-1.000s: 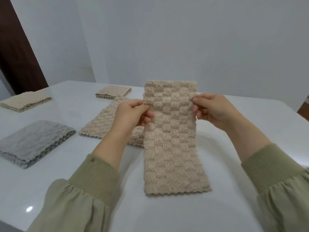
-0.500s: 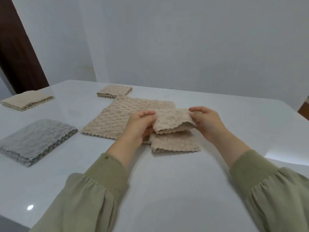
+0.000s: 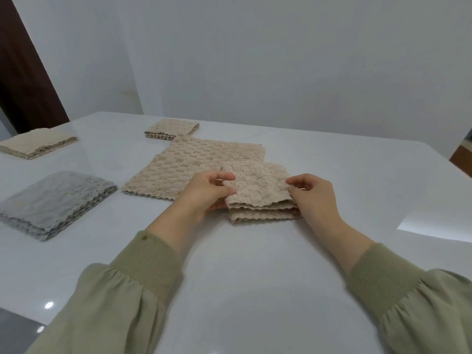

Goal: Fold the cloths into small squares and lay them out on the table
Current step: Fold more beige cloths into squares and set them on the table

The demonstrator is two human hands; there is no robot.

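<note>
A beige waffle-textured cloth (image 3: pixel 258 186) lies folded into a small square on the white table (image 3: pixel 255 277), its layered edges facing me. My left hand (image 3: pixel 204 195) pinches its left side, thumb on top. My right hand (image 3: pixel 313 198) grips its right side with curled fingers. Behind it an unfolded beige cloth (image 3: pixel 189 167) lies flat, partly under the folded one. A small folded beige square (image 3: pixel 171 128) sits at the far side.
A stack of grey cloths (image 3: pixel 55 200) lies at the left, and a stack of cream cloths (image 3: pixel 35 143) at the far left. A grey wall rises behind the table. A dark door frame stands at the upper left.
The long strip I held upright has been folded down on itself. The top half now lies flat on the lower half, and both hands have come down to the table.
</note>
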